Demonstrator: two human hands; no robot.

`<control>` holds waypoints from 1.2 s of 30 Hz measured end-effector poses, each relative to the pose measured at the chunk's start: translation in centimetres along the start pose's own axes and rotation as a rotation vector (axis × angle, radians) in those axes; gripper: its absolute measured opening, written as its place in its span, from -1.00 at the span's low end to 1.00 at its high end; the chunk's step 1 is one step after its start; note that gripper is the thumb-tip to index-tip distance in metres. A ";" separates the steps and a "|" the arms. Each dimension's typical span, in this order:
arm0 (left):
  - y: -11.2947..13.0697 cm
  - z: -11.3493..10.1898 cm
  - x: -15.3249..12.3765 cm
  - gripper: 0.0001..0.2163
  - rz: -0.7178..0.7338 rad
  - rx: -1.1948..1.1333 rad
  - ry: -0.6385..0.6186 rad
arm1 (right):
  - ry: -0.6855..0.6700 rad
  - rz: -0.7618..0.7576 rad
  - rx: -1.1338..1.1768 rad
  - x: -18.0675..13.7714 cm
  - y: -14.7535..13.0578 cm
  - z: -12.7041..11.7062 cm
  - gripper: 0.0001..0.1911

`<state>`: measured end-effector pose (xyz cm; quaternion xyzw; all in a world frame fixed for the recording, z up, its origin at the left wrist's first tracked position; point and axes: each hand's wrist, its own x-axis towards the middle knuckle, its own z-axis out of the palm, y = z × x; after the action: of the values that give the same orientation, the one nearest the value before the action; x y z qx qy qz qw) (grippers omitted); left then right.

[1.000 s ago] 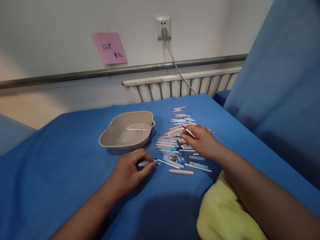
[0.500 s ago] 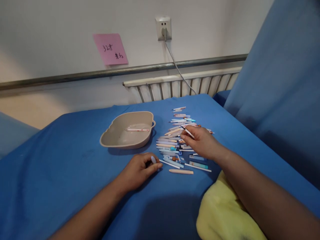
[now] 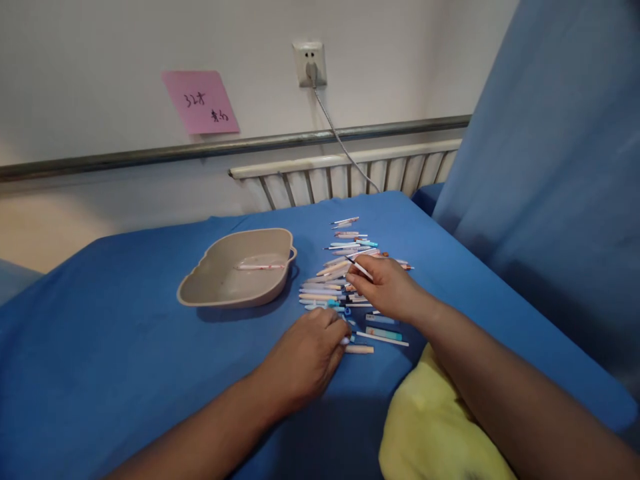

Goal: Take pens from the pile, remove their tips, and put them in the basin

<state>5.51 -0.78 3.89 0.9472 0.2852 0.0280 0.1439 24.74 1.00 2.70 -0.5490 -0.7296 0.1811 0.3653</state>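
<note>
A pile of small pens and pen parts [image 3: 340, 267] lies on the blue sheet [image 3: 100, 360], right of a beige tray [image 3: 220, 297]. My right hand [image 3: 387, 288] rests on the pile, fingers pinched on a thin white refill [image 3: 360, 268] with a dark tip. At the pile's near edge sits my left hand [image 3: 310, 357], its fingers curled down over the parts; a pale lilac piece shows at the fingertips beside a peach-coloured pen barrel [image 3: 361, 349]. One pink-and-white pen [image 3: 260, 267] lies inside the tray.
A yellow cloth [image 3: 435, 427] lies under my right forearm. A blue upholstered surface [image 3: 550, 167] rises at the right. A radiator [image 3: 350, 177], a wall socket [image 3: 310, 63] with a cable, and a pink note [image 3: 200, 102] are behind.
My left hand has slid right from the bare sheet to the pile's near edge, carrying a pale lilac piece. My right hand has kept its hold on the refill.
</note>
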 end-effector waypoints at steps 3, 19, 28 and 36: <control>-0.2 0.7 0.3 -0.84 0.014 0.029 -0.065 | -0.008 -0.004 0.001 0.0 0.0 0.1 -0.79; 0.4 0.8 2.4 -0.83 -0.101 -0.046 -0.158 | -0.021 -0.004 -0.025 0.2 0.0 0.2 -0.83; 0.1 0.7 2.5 -0.85 -0.175 -0.137 -0.173 | -0.049 -0.005 -0.032 0.2 -0.1 0.3 -0.82; -1.0 1.4 2.3 -0.88 -0.176 -0.344 0.012 | -0.033 -0.003 0.017 0.3 0.1 0.7 -0.81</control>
<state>7.06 0.97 2.22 0.8800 0.3586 0.0693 0.3037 24.24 1.36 2.28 -0.5415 -0.7348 0.1957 0.3584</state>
